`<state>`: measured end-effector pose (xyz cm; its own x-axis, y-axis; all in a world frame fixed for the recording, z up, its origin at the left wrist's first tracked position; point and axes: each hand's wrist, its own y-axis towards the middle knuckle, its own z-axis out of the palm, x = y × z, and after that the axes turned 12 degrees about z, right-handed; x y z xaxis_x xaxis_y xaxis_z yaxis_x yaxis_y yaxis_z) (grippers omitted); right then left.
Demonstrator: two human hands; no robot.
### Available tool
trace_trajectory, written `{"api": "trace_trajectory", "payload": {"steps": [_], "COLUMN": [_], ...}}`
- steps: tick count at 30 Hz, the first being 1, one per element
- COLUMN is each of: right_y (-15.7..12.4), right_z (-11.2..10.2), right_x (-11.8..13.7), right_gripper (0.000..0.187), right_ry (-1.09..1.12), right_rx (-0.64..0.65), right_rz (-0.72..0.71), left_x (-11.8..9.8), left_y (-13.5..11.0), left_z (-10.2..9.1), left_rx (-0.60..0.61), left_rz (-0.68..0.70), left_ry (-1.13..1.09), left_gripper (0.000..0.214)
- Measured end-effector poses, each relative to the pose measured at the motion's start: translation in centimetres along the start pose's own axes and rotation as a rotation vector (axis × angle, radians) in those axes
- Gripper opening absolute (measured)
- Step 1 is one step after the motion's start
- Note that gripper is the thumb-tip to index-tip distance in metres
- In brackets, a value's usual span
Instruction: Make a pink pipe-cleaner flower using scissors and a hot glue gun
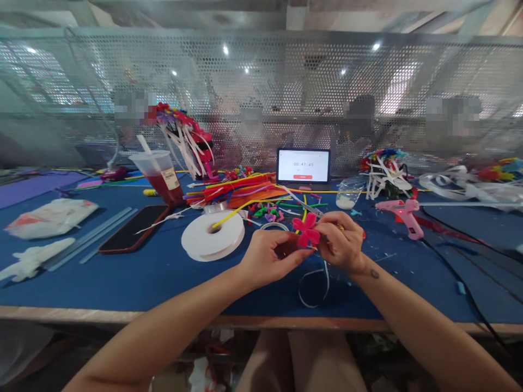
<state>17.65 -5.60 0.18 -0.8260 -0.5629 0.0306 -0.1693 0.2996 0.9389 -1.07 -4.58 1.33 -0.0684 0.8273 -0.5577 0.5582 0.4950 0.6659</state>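
A bright pink flower (307,230) with several rounded petals is held up between my two hands over the front of the table. My left hand (272,255) pinches it from the left, thumb and fingers closed at its lower edge. From the right, my right hand (341,239) has its fingers closed at the flower's side. Below the hands a thin white ribbon (314,305) hangs in a loop onto the blue tabletop. To the left of my left hand lies a white ribbon spool (213,239), with a yellow pipe cleaner (232,213) across it.
A pink glue gun (406,215) lies at right, its black cable trailing forward. Left are a phone (134,228), a cup of red drink (161,179) and clear glue sticks (92,239). Behind my hands are bundled pipe cleaners (229,190) and a timer screen (303,165).
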Motion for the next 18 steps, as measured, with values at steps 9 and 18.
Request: {"api": "trace_trajectory", "payload": {"steps": [9, 18], "right_y": [0.28, 0.48], "right_z": [0.39, 0.54], "right_x": [0.34, 0.80], "right_gripper": [0.009, 0.015], "right_ry": [0.146, 0.209], "right_rx": [-0.016, 0.018], "right_rz": [0.059, 0.112], "left_x": [-0.25, -0.25], "left_y": [0.04, -0.27], "left_z": [-0.05, -0.03], "left_rx": [-0.007, -0.051], "left_rz": [-0.026, 0.072], "left_ry": [-0.160, -0.013], "left_gripper": [0.023, 0.019]}}
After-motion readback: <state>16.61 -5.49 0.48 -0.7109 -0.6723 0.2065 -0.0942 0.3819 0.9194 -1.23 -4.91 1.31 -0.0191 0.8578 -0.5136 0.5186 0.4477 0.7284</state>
